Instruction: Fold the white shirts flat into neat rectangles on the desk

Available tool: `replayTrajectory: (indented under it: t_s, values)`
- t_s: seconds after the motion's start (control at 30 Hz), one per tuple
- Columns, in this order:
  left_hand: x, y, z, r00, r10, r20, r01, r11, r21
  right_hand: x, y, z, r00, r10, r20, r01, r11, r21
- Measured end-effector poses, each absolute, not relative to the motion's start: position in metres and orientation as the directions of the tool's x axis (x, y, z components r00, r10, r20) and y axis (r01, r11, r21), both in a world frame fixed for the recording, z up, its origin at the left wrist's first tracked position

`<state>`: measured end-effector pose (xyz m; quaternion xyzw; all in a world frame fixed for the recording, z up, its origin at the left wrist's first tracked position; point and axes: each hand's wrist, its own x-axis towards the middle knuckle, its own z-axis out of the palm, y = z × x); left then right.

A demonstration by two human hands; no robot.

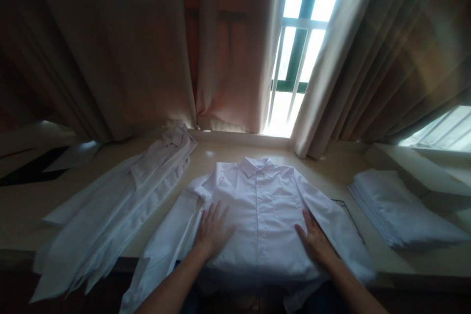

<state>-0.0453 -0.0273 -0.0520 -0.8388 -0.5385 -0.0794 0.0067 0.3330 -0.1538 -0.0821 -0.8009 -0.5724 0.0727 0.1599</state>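
A white button-up shirt (256, 206) lies front side up before me, its collar toward the window and its lower edge hanging over the table's front edge. Its sleeves spread out to both sides. My left hand (213, 228) rests flat on the left side of the shirt's body, fingers spread and slightly blurred. At the right side of the body, by the sleeve, my right hand (312, 238) touches the cloth with thumb and fingers apart. Neither hand grips anything.
Several unfolded white shirts (125, 196) lie in a long heap at left, hanging over the edge. A stack of folded white shirts (401, 208) stands at right, beside a pale box-like object (423, 169). Curtains (228, 59) and a window (298, 34) are behind the table (217, 149).
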Motion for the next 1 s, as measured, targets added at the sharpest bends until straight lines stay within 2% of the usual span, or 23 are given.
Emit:
replayTrajectory:
  t_s: [0.1,0.2,0.27,0.37,0.5,1.0]
  values:
    - [-0.038,-0.029,-0.045,0.412,0.896,0.167,0.901,-0.427,0.069,0.314,-0.148,-0.067,0.282,0.954,0.105,0.941,-0.254,-0.225]
    - [-0.016,-0.043,-0.037,0.509,0.834,0.214,0.841,-0.535,0.080,0.277,-0.136,-0.049,0.128,0.981,0.147,0.984,-0.106,-0.144]
    - [0.003,-0.060,-0.036,0.627,0.745,0.227,0.743,-0.660,0.110,0.248,-0.123,-0.039,0.027,0.993,0.119,0.988,-0.009,-0.154]
    - [0.027,-0.087,-0.039,0.766,0.617,0.181,0.591,-0.786,0.179,0.214,-0.104,-0.033,-0.031,0.998,0.057,0.979,0.042,-0.198]
    - [0.035,-0.104,-0.040,0.785,0.608,0.120,0.565,-0.782,0.262,0.197,-0.078,-0.037,-0.124,0.992,-0.001,0.968,0.120,-0.220]
    - [0.030,-0.100,-0.034,0.784,0.621,0.006,0.575,-0.730,0.368,0.216,0.052,-0.049,0.013,0.991,-0.132,0.984,-0.037,-0.176]
